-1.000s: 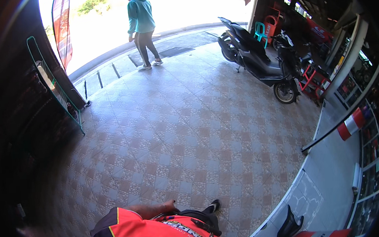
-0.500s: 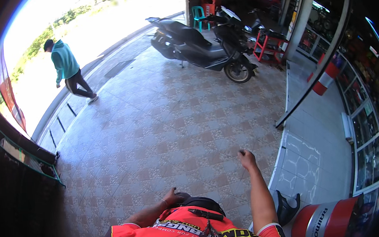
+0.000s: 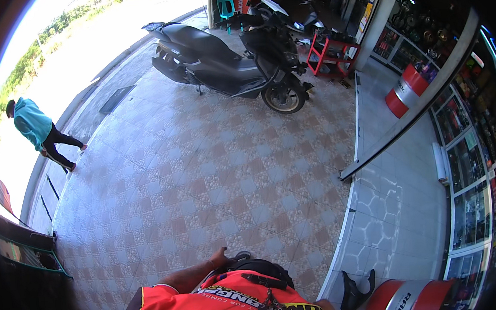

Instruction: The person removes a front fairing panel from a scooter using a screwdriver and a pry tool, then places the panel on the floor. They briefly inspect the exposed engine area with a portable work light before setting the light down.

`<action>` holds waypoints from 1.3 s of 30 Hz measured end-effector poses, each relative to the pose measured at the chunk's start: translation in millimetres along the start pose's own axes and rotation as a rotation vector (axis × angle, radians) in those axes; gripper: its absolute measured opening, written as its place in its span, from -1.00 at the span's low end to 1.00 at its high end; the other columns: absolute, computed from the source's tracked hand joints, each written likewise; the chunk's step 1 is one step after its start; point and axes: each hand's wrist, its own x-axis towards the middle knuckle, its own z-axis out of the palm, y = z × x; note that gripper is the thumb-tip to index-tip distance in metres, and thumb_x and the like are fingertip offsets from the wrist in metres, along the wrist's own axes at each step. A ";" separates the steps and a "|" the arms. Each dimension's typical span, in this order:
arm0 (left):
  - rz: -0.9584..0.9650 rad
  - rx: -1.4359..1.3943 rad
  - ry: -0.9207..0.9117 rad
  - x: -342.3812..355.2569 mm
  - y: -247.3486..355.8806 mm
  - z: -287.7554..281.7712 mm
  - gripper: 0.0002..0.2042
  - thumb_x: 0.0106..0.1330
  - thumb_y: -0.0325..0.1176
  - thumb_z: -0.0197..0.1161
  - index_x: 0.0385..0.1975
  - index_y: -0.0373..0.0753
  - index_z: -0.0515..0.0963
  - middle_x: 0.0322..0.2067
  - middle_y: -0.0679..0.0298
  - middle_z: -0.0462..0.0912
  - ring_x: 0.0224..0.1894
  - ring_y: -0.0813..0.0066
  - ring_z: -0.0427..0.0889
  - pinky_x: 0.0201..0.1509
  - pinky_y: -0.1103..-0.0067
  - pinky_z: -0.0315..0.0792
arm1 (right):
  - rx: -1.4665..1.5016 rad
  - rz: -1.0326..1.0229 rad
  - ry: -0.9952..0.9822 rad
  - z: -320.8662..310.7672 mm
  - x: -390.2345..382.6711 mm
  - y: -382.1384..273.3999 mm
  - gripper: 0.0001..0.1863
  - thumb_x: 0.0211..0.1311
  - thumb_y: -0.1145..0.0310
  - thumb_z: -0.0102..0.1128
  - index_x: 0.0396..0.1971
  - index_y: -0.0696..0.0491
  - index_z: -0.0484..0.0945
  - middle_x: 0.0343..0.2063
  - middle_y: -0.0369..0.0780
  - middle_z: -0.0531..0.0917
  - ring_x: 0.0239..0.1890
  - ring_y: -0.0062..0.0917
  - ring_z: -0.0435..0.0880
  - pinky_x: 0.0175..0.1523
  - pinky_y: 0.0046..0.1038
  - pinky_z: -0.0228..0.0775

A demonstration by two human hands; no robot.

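Observation:
My left hand (image 3: 222,257) is low in the middle of the view, at the front of my red shirt (image 3: 228,301). One finger or the thumb sticks up; the other fingers look curled against a small grey rounded thing (image 3: 243,256) that I cannot make out. Right beside it a black form (image 3: 266,267) shows at my waist. Of my right side only a bit of arm (image 3: 329,308) is visible at the lower edge; the hand is out of the picture.
A dark scooter (image 3: 214,60) stands ahead on the patterned tile floor (image 3: 204,175). Right of it are a red tool cart (image 3: 327,56), a slanting post (image 3: 404,111), red-white drums (image 3: 406,91) and glass display cases (image 3: 464,164). A person in a teal hoodie (image 3: 33,120) walks at left.
My right hand has dropped out of the view. The scooter and the walking person have shifted left in the picture, as the view turned right. My left hand stays by the grey thing.

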 end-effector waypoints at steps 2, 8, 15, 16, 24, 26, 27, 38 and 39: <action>-0.045 0.038 0.008 36.3 3.8 -6.1 0.20 -0.18 0.26 0.60 0.42 -0.31 0.15 0.20 -0.20 0.49 0.24 -0.01 0.52 0.31 0.30 0.40 | 0.058 0.081 -0.098 -1.8 13.5 8.7 -0.39 0.25 -0.08 0.14 0.13 0.07 0.59 0.15 0.00 0.58 0.23 -0.19 0.55 0.30 -0.22 0.35; -0.108 -0.017 -0.014 132.8 31.6 -27.7 0.14 -0.11 0.17 0.61 0.42 -0.31 0.13 0.14 -0.16 0.53 0.20 0.04 0.54 0.27 0.30 0.42 | 0.210 0.017 -0.112 -89.8 66.7 -94.2 -0.41 0.23 -0.06 0.18 0.09 0.08 0.61 0.10 0.03 0.61 0.20 -0.16 0.58 0.27 -0.22 0.39; -0.069 -0.034 0.202 224.5 229.7 -101.7 0.10 -0.04 0.11 0.59 0.43 -0.30 0.10 0.03 -0.08 0.63 0.06 0.16 0.65 0.14 0.33 0.51 | -0.060 -0.341 0.336 -399.2 174.5 -322.5 -0.43 0.21 -0.05 0.23 0.05 0.09 0.64 0.04 0.07 0.64 0.15 -0.13 0.61 0.24 -0.23 0.43; -0.049 -0.077 0.181 230.3 267.4 -119.6 0.20 -0.20 0.15 0.67 0.40 -0.36 0.11 0.09 -0.15 0.59 0.12 0.10 0.63 0.15 0.30 0.51 | -0.028 -0.467 0.414 -472.6 177.7 -366.8 -0.48 0.24 -0.04 0.20 -0.07 0.10 0.69 -0.14 0.06 0.71 0.01 -0.07 0.69 0.12 -0.21 0.51; 0.060 -0.088 0.179 309.4 505.3 -200.8 0.17 -0.03 0.04 0.61 0.46 -0.37 -0.02 -0.15 -0.01 0.72 -0.15 0.23 0.73 -0.02 0.38 0.59 | 0.492 -1.061 0.837 -861.0 66.5 -632.3 -0.60 0.34 0.08 0.20 -0.12 0.14 0.66 -0.18 -0.03 0.74 -0.06 -0.15 0.71 0.04 -0.28 0.50; 0.088 -0.098 0.160 346.7 539.4 -213.2 0.16 -0.02 0.03 0.60 0.46 -0.37 -0.04 -0.17 -0.01 0.72 -0.16 0.24 0.73 -0.03 0.39 0.59 | 0.531 -1.193 0.812 -884.1 62.1 -666.5 -0.61 0.35 0.09 0.19 -0.11 0.14 0.66 -0.16 -0.04 0.74 -0.06 -0.16 0.71 0.03 -0.30 0.49; 0.108 -0.117 0.150 368.8 556.4 -220.5 0.16 -0.02 0.02 0.60 0.47 -0.38 -0.04 -0.16 -0.02 0.72 -0.14 0.22 0.74 -0.01 0.38 0.58 | 0.549 -1.244 0.754 -880.8 72.2 -674.1 -0.61 0.34 0.08 0.20 -0.13 0.13 0.66 -0.20 -0.04 0.74 -0.09 -0.16 0.72 0.01 -0.31 0.51; 0.003 0.046 0.082 539.0 717.4 -314.1 0.18 -0.01 0.02 0.62 0.46 -0.39 -0.07 -0.22 0.00 0.72 -0.19 0.32 0.72 -0.03 0.44 0.57 | -0.017 -0.135 -0.161 -749.5 266.8 -442.9 -0.46 0.25 -0.15 0.21 -0.29 0.11 0.72 -0.49 -0.09 0.71 -0.49 -0.32 0.70 -0.29 -0.26 0.53; -0.017 -0.057 0.075 545.8 722.5 -319.5 0.18 -0.02 0.01 0.63 0.45 -0.39 -0.06 -0.23 0.02 0.73 -0.19 0.35 0.71 -0.04 0.44 0.57 | -0.015 -0.081 -0.198 -756.3 270.5 -432.2 -0.47 0.25 -0.14 0.20 -0.29 0.11 0.72 -0.48 -0.08 0.71 -0.48 -0.31 0.71 -0.28 -0.26 0.54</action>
